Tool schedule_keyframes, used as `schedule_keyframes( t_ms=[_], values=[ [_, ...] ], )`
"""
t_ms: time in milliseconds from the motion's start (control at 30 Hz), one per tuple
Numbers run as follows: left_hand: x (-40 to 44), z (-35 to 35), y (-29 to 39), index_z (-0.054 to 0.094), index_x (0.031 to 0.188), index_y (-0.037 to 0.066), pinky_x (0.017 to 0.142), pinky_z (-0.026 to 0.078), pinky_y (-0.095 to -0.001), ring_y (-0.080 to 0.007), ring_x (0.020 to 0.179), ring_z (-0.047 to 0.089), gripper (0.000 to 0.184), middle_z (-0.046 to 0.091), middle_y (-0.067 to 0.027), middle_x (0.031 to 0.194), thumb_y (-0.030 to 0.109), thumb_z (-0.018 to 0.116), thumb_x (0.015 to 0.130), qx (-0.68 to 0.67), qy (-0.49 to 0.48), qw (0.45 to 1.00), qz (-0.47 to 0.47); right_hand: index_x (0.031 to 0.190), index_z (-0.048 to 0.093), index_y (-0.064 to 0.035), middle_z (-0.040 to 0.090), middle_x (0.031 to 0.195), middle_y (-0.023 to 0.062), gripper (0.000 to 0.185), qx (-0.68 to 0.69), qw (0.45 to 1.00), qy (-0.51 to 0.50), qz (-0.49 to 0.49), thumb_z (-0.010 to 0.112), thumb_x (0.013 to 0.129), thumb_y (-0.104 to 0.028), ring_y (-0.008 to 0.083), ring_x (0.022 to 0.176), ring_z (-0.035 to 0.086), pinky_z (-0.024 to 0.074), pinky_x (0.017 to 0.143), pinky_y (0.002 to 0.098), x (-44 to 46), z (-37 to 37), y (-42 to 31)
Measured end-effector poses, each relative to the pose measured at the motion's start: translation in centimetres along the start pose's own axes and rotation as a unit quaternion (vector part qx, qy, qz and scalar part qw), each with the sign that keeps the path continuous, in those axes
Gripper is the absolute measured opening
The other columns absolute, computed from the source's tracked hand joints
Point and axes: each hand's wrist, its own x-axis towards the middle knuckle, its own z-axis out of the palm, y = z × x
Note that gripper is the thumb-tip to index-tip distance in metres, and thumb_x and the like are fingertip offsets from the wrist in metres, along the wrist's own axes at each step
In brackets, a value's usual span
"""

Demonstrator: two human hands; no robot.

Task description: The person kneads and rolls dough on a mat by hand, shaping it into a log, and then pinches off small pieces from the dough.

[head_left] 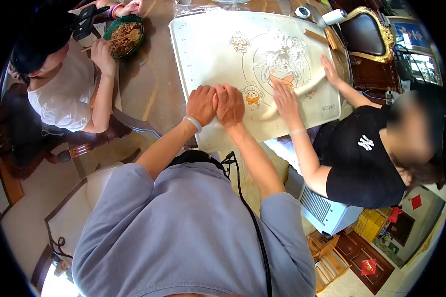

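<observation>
My left hand (pixel 201 105), with a pale bangle at the wrist, is closed in a fist over the near left part of the white printed mat (pixel 203 54). Pressed against it is my right hand (pixel 229 105), its fingers curled too. Whether anything lies inside or beneath them is hidden. To the right, another person in a black T-shirt has both hands flat on a long pale dough rope (pixel 309 85) on the mat. A patch of white flour (pixel 285 52) is spread over the mat's printed drawing.
At the left, a person with chopsticks sits by a green bowl (pixel 142 30) of food. Wooden sticks (pixel 314 35) and a white cylinder (pixel 334 17) are at the far right. A black cable (pixel 252 218) hangs over my front. A chair (pixel 364 34) stands beyond the table.
</observation>
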Motion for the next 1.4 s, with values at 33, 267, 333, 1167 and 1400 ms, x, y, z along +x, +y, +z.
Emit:
schedule_keyframes(
  t_ms=[33, 267, 333, 1167, 1400],
  values=[
    [0.6, 0.1, 0.0, 0.056, 0.093, 0.008, 0.078, 0.043, -0.0428, -0.0298, 0.087, 0.055, 0.02, 0.059, -0.0096, 0.09, 0.022, 0.041, 0.094, 0.015, -0.035, 0.999, -0.027, 0.111, 0.054, -0.0111, 0.054, 0.099, 0.0087, 0.026, -0.005, 1.0, -0.009, 0.011, 0.057, 0.087, -0.023, 0.0266, 0.086, 0.055, 0.0451, 0.072, 0.0405, 0.3, 0.5, 0.5],
    [3.6, 0.2, 0.2, 0.055, 0.086, 0.008, 0.072, 0.048, -0.0447, -0.0316, 0.082, 0.059, 0.029, 0.062, -0.0112, 0.082, 0.024, 0.035, 0.098, 0.004, -0.089, 0.99, -0.11, 0.107, 0.055, -0.0122, 0.055, 0.088, 0.0087, 0.021, -0.094, 0.985, -0.116, 0.085, 0.053, 0.092, -0.026, 0.0288, 0.079, 0.058, 0.0493, 0.07, 0.0402, 2.9, 2.2, 2.3],
    [3.8, 0.4, 0.1, 0.056, 0.087, 0.008, 0.072, 0.049, -0.045, -0.0314, 0.084, 0.06, 0.03, 0.064, -0.0112, 0.085, 0.026, 0.035, 0.099, 0.016, -0.098, 0.987, -0.124, 0.102, 0.055, -0.0098, 0.057, 0.085, 0.0094, 0.024, -0.076, 0.984, -0.114, 0.111, 0.054, 0.09, -0.03, 0.0303, 0.077, 0.058, 0.0486, 0.068, 0.042, 3.2, 2.3, 2.2],
    [-6.4, -4.9, 1.0, 0.049, 0.111, -0.003, 0.087, 0.04, -0.0463, -0.0397, 0.103, 0.05, 0.041, 0.055, -0.0236, 0.11, 0.029, 0.06, 0.087, -0.145, -0.076, 0.961, -0.224, 0.093, 0.064, -0.006, 0.064, 0.095, 0.0158, 0.029, 0.054, 0.989, -0.115, 0.082, 0.05, 0.093, -0.031, 0.0351, 0.097, 0.058, 0.0429, 0.082, 0.0478, 1.8, -1.0, -2.1],
    [-6.3, -3.0, 0.5, 0.05, 0.113, -0.001, 0.087, 0.035, -0.0453, -0.0361, 0.103, 0.048, 0.035, 0.053, -0.0198, 0.114, 0.026, 0.049, 0.09, 0.025, 0.055, 0.988, -0.143, 0.081, 0.063, -0.0075, 0.062, 0.088, 0.0103, 0.029, 0.048, 0.991, -0.121, 0.015, 0.049, 0.093, -0.03, 0.0285, 0.088, 0.053, 0.0367, 0.086, 0.0432, 1.8, 1.2, -2.9]
  ],
)
